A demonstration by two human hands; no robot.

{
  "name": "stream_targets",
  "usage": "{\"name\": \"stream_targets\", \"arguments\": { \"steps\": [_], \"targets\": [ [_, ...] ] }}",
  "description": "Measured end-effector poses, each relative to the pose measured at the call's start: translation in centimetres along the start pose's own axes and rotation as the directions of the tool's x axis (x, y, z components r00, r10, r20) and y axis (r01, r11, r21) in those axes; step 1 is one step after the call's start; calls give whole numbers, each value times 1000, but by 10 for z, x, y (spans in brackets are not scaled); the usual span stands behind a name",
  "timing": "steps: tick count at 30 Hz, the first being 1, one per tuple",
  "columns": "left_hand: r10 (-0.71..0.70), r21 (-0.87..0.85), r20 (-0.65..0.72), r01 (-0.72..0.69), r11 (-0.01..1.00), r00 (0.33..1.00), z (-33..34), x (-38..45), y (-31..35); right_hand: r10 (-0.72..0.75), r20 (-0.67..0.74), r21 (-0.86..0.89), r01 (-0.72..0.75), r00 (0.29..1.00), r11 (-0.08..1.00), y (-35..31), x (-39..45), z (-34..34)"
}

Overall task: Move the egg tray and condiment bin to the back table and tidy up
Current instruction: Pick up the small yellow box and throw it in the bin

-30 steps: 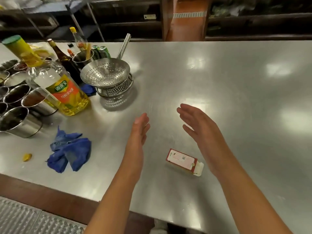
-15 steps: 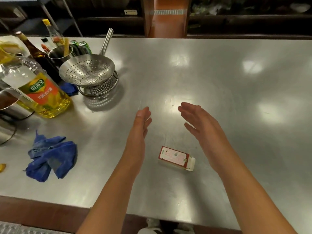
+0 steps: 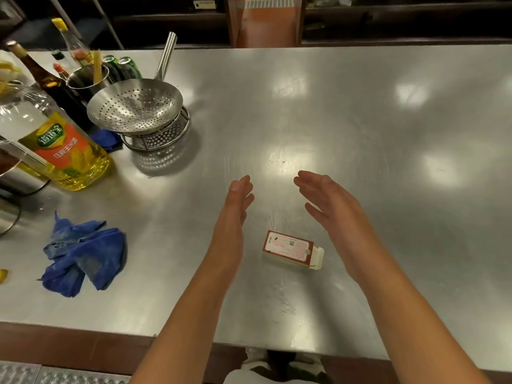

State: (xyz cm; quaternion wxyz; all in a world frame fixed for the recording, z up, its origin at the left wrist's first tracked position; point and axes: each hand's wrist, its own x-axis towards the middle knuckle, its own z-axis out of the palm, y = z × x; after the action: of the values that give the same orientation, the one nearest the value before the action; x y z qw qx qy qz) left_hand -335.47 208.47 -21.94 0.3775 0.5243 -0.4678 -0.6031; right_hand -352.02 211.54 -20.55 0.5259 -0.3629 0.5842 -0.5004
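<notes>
Both hands hover over the steel surface [image 3: 360, 120], palms facing each other, fingers straight: the left hand [image 3: 235, 206] and right hand [image 3: 329, 206] flank a small red-and-white box [image 3: 291, 249]. A blue cloth [image 3: 83, 253] lies well left, near an oil bottle [image 3: 61, 145] and colander [image 3: 135, 106].

The oil bottle [image 3: 59, 145] carries an orange and green label with Chinese characters, too blurred to read surely. The small box [image 3: 291, 249] bears fine print and a QR code, illegible.
</notes>
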Motion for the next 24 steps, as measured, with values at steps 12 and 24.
{"name": "stream_targets", "arguments": {
  "steps": [12,24],
  "targets": [
    [-78,13,3,78,997,997,3,1,-27,87,-39,-72,-89,995,993,40,-1,-7],
    [-272,10,-16,272,962,962,-1,15,-85,155,-128,-121,-170,980,978,106,10,-17]
  ]
}}
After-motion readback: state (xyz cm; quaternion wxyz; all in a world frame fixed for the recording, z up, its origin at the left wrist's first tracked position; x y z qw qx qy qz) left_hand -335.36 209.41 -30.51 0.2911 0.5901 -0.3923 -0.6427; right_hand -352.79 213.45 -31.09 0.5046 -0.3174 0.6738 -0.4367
